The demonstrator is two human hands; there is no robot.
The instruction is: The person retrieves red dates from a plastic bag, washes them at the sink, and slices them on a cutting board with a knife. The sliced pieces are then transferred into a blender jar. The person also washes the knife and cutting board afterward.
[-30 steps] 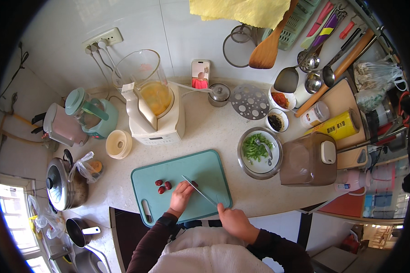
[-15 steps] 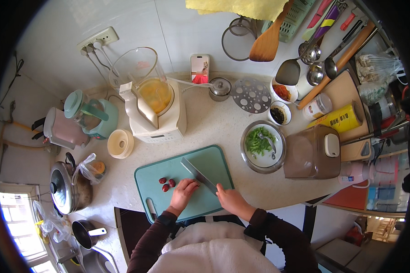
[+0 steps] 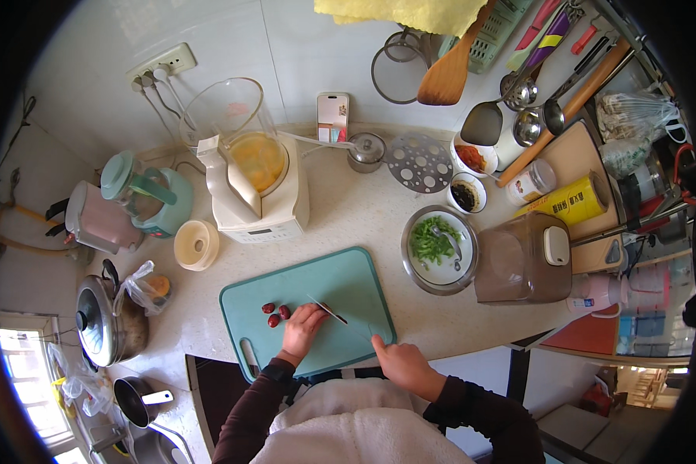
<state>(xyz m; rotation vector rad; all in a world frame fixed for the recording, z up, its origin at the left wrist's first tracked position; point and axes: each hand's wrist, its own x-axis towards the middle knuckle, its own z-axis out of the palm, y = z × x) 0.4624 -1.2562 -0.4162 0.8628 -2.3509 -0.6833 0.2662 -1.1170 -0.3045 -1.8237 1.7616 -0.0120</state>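
A green cutting board (image 3: 348, 271) lies at the counter's front edge. Three dark red dates (image 3: 274, 320) sit together on it, just beyond my left hand (image 3: 302, 329). That hand rests on the board with its fingers curled and pressed together beside the blade; whatever they pinch is hidden. My right hand (image 3: 407, 366), closed around the handle of a kitchen knife (image 3: 332, 312), is at the board's near right corner. The blade slants up and left to my left fingertips and shows nearly edge-on, faint and blurred toward the handle.
Behind the board stands a cream blender (image 3: 290, 213) with yellow contents. A steel bowl (image 3: 411, 274) of chopped greens and a brown container (image 3: 518, 267) are to the right. A lidded pot (image 3: 104, 321) and a small beige cup (image 3: 196, 246) are to the left.
The knife has turned from showing its broad side to nearly edge-on. My right hand has shifted slightly toward me. My left hand stays at the same part of the board.
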